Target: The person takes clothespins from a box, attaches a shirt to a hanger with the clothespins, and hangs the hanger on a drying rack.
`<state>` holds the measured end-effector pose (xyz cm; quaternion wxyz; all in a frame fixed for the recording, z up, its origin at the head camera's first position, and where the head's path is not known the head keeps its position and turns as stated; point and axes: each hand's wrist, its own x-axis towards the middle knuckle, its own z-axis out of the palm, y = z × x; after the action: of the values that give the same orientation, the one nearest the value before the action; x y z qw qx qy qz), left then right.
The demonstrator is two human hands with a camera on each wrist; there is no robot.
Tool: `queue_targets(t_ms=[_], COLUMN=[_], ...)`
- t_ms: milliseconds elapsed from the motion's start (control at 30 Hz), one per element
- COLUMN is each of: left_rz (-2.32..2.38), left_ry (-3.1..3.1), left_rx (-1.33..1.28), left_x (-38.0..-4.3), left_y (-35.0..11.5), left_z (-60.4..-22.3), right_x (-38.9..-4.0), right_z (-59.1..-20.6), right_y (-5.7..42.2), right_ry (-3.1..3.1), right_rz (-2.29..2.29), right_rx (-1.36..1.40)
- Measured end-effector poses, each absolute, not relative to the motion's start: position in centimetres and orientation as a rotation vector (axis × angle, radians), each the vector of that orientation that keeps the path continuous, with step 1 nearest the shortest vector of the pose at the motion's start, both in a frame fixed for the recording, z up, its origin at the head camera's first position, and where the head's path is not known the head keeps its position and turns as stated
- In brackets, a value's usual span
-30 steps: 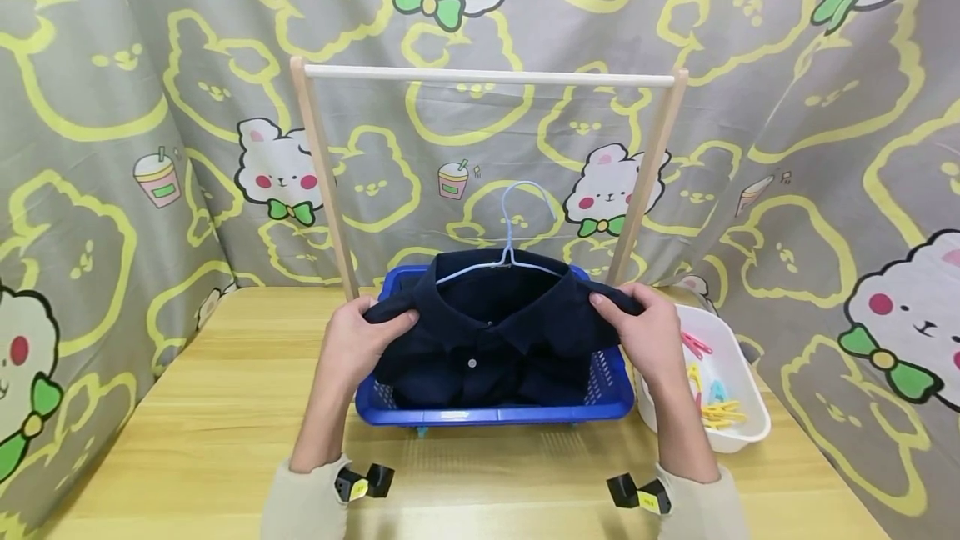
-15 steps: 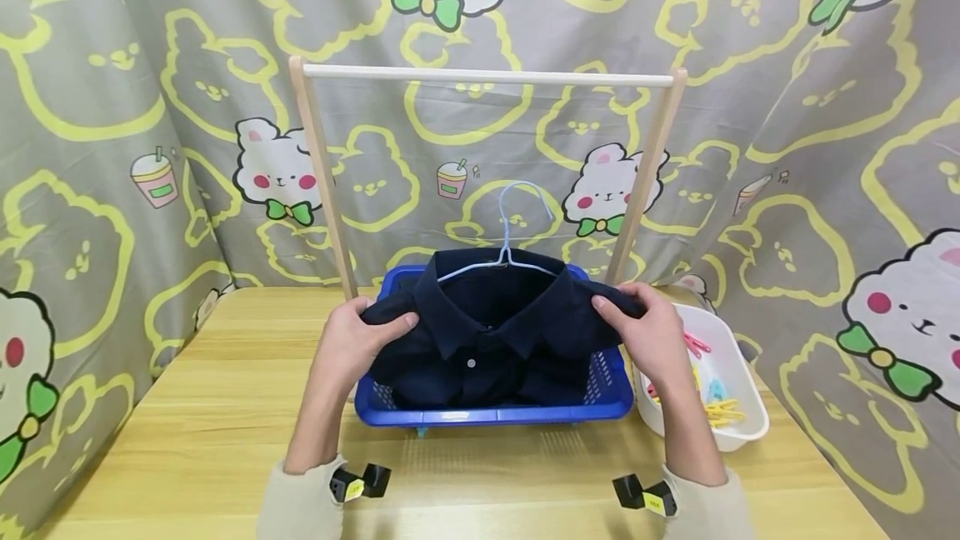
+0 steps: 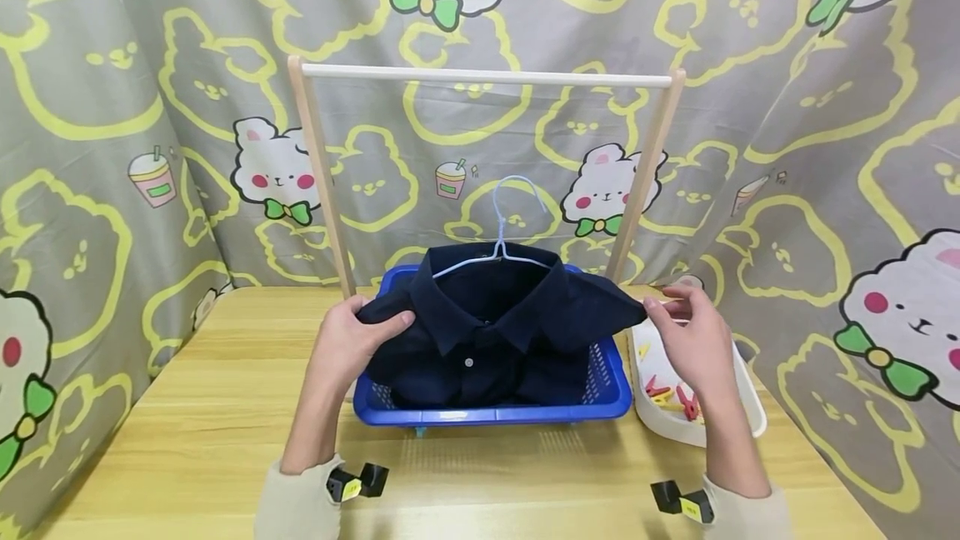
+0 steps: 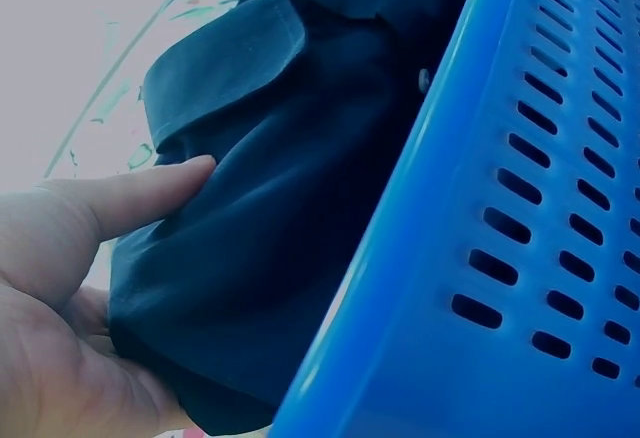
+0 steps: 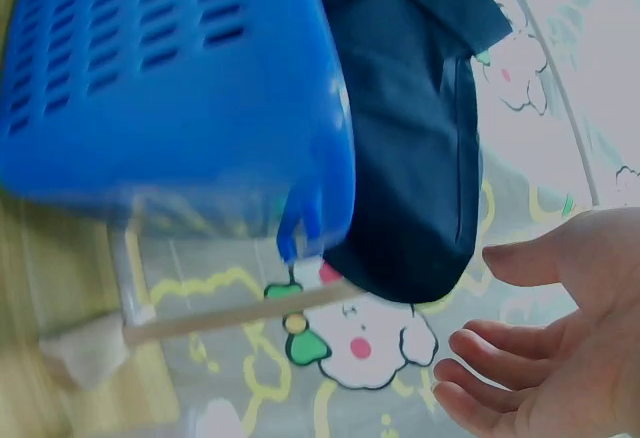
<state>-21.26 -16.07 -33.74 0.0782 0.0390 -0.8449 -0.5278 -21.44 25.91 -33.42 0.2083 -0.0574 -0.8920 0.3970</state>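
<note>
A dark navy collared shirt [image 3: 427, 365] with pale buttons lies in a blue perforated basket [image 3: 495, 416]. A pale blue wire hanger [image 3: 500, 227] sits inside its collar, hook upward. My left hand [image 3: 347, 348] grips the shirt's left-side shoulder, thumb on top, and the left wrist view shows the thumb [image 4: 160, 196] against the cloth with the fingers under it. At the opposite sleeve end is my right hand [image 3: 693, 338]. In the right wrist view, the fingers [image 5: 500, 358] are spread and apart from the dark cloth [image 5: 410, 188].
Behind the basket stands a wooden rack with a white crossbar [image 3: 480, 75]. A white tub [image 3: 667, 432] with several coloured clothespins [image 3: 686, 401] stands on the right, partly behind my right forearm. Patterned curtain [image 3: 465, 157] surrounds the wooden table [image 3: 225, 407].
My right hand has let go of the shirt's shoulder and moved right, off the sleeve end. The hanger and collar have shifted slightly left and up. My left hand keeps its grip.
</note>
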Motion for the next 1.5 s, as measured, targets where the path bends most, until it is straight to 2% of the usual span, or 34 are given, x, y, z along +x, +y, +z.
queue_targets(t_ms=[267,767,1133,1500], left_rz=[-1.557,-1.522,-1.529,-1.549], left_ry=[-2.532,-2.535,-2.525,-2.521], left_rx=[0.126,0.131,0.115,0.121], left_x=[-21.3,-21.2,-21.1,-21.1], left_y=[-16.3,-16.4,-16.4,-16.3], left_z=[-33.5,-33.6,-33.6,-33.5], right_x=[-21.9,-23.6,-23.9,-23.9], right_z=[-34.3,-36.3,-37.6,-38.5], right_y=[28.2,30.3,31.6,32.5], right_ry=[-2.64,-3.032,-3.109,-3.191], right_rz=[0.944,0.72,0.676,0.646], right_rx=[-0.228,-0.147,-0.34,-0.375])
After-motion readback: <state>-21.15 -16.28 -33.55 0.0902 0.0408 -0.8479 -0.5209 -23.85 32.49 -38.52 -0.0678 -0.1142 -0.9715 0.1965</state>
